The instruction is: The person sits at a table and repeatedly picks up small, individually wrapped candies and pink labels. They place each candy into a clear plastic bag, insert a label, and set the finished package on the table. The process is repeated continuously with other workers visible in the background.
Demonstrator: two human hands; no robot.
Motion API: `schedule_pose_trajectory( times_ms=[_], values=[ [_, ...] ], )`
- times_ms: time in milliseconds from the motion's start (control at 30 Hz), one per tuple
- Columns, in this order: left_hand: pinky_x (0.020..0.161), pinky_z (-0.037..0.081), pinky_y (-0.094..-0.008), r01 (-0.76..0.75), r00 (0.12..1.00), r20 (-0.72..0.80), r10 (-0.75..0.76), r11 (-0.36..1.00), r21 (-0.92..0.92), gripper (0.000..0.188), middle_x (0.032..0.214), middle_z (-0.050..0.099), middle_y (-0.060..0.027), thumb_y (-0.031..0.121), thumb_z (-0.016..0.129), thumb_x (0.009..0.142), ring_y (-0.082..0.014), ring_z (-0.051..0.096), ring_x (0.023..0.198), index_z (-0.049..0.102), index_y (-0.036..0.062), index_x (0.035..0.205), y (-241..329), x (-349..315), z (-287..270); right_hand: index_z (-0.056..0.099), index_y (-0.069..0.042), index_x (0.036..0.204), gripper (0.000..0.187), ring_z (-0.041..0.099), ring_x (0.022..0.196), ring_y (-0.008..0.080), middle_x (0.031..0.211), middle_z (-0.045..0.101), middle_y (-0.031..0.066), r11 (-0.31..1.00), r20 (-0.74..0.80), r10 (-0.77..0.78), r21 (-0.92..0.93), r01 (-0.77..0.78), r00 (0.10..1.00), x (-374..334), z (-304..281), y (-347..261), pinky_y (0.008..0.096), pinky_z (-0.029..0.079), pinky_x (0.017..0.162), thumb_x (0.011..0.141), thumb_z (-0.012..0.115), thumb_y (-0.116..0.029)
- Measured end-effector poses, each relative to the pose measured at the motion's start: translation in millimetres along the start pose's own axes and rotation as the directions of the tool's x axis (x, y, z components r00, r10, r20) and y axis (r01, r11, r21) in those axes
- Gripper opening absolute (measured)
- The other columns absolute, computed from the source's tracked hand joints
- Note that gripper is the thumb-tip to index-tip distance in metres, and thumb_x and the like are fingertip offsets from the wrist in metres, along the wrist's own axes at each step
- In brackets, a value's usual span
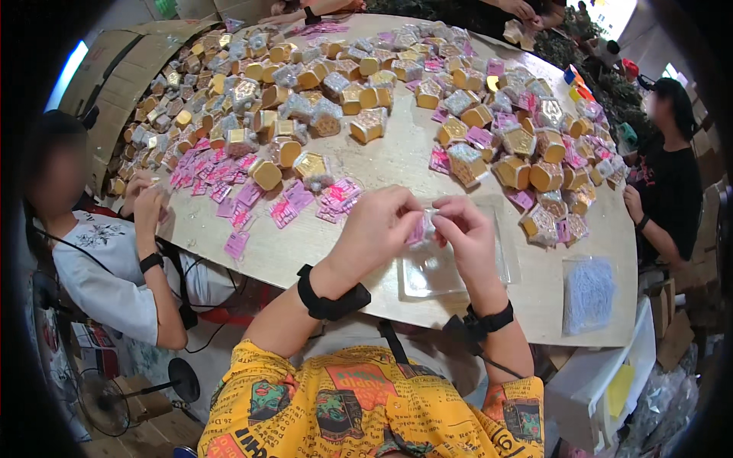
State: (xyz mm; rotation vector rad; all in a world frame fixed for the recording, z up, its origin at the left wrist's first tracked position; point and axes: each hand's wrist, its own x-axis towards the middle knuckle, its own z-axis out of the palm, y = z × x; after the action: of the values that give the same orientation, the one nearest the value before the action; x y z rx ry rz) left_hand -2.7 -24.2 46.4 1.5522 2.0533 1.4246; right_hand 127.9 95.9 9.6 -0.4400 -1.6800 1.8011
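left hand (384, 222) on flat pink card (417, 230)

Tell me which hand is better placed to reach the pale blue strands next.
Your right hand, probably: it is nearer the pale blue strands, which lie to its right, while your left hand is farther off. Both seem busy at a small pink piece.

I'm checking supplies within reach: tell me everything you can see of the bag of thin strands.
The bag of strands looks like clear, thin plastic, roughly rectangular, packed with many fine, pale bluish strands. They run mostly lengthwise, slightly tangled; whether they are string or plastic, I can't tell. It lies flat on the table, close to its near right corner, to the right of the right hand. Only the table appears to touch it. Whether the bag is sealed can't be made out.
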Motion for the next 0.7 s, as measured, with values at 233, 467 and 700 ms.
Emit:
schedule_pose_trajectory(
  times_ms=[233, 467, 700],
  values=[
    [0.069, 0.043, -0.0387, -0.265, 0.961, -0.029, 0.277, 0.942, 0.205, 0.008, 0.076, 0.057, -0.0117, 0.006, 0.066, 0.075, -0.0298, 0.056, 0.074, 0.06, 0.0022, 0.08, 10, -6, -11, 0.056, 0.002, 0.096, 0.008, 0.067, 0.073, 0.0194, 0.093, 0.066, 0.0164, 0.822, 0.165, 0.195, 0.51, -0.253, 0.967, -5, 10, 6, 0.0263, 0.053, 0.058, 0.09, 0.056, -0.004],
    [0.085, 0.043, -0.0419, -0.49, 0.871, 0.182, 0.456, 0.79, 0.367, 0.016, 0.083, 0.054, -0.0083, 0.011, 0.066, 0.074, -0.028, 0.055, 0.083, 0.063, 0.0063, 0.09, 15, -17, -42, 0.054, 0.001, 0.092, 0.005, 0.065, 0.069, 0.0196, 0.083, 0.065, 0.0158, 0.81, 0.214, 0.206, 0.51, -0.289, 0.955, -14, 24, -8, 0.0281, 0.053, 0.061, 0.09, 0.056, -0.002],
    [0.096, 0.038, -0.0443, -0.562, 0.82, 0.229, 0.524, 0.663, 0.495, 0.019, 0.095, 0.054, -0.0087, 0.015, 0.056, 0.079, -0.0238, 0.055, 0.095, 0.06, 0.0053, 0.095, 34, -16, -55, 0.058, 0.003, 0.094, 0.007, 0.061, 0.065, 0.0144, 0.083, 0.066, 0.0131, 0.888, 0.282, 0.186, 0.362, -0.284, 0.941, -17, 24, -16, 0.0254, 0.051, 0.059, 0.088, 0.058, -0.001]
  ],
)
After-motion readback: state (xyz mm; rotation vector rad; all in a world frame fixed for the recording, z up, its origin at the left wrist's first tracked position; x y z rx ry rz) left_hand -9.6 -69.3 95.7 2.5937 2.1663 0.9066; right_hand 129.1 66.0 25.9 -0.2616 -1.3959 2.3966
